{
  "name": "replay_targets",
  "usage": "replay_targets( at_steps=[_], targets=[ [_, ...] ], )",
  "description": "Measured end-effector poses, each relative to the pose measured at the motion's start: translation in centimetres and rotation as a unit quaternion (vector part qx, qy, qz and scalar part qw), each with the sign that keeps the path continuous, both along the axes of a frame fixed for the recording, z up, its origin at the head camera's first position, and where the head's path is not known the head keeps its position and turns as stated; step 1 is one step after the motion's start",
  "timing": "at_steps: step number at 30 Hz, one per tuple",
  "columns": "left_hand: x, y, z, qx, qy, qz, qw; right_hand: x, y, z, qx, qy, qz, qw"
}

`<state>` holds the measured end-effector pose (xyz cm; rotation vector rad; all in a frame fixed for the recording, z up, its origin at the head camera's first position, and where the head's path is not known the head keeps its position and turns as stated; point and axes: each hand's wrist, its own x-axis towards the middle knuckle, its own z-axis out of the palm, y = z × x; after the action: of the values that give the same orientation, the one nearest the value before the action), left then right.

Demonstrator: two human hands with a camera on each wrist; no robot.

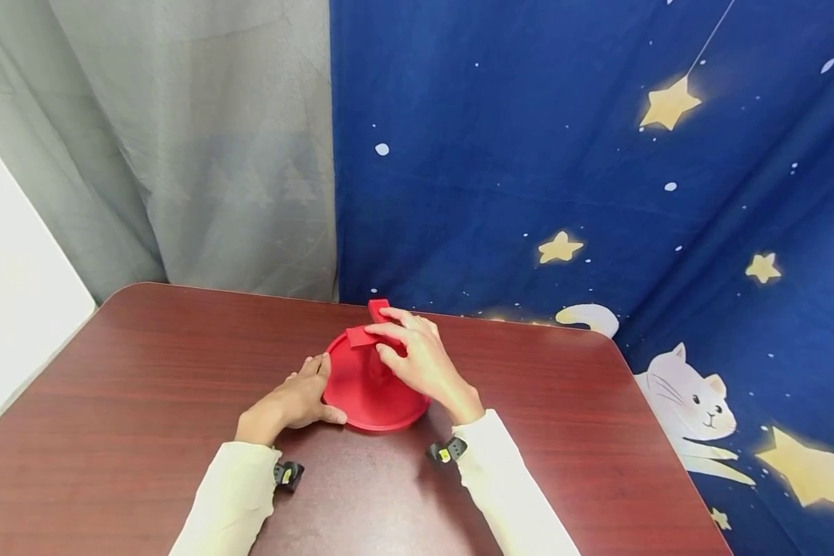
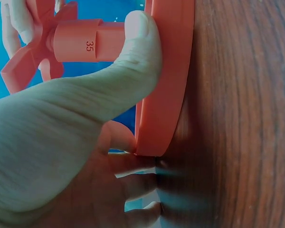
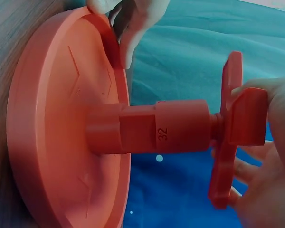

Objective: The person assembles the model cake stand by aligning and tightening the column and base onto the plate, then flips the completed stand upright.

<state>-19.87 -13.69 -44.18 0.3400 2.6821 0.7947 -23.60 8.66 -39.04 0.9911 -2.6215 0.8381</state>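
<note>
I count one red dish (image 1: 356, 392), one red knob (image 3: 243, 122); left hand (image 1: 300, 396) grips the dish's edge, right hand (image 1: 425, 361) the knob.

A round red dish (image 1: 347, 394) lies flat on the table (image 1: 146, 386), its upright post (image 3: 183, 126) topped by a bladed piece (image 3: 249, 116).

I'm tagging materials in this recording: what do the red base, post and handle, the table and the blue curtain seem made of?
Base, post and handle: probably hard plastic, satin; uniform red, soft highlights, crisp numerals on the post.
Table: wood or wood-look laminate, fairly glossy; dark grain and a bright reflection.
Curtain: probably printed cloth, matte; loose folds.
</note>
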Motion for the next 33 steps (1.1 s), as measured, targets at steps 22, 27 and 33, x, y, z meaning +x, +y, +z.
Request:
replay_targets(
  at_steps=[22,27,33],
  targets=[
    [-0.1,0.0,-0.1,0.0,-0.005,-0.002,1.0,-0.2,-0.4,1.8,0.169,0.047,0.002,0.9845],
    [0.0,0.0,-0.1,-0.002,-0.002,-0.002,1.0,0.2,-0.4,2.5,0.163,0.019,-0.032,0.9859],
    [0.0,0.0,0.0,-0.005,0.002,0.001,1.0,-0.3,0.6,2.9,0.1,-0.021,-0.029,0.9944]
  ],
)
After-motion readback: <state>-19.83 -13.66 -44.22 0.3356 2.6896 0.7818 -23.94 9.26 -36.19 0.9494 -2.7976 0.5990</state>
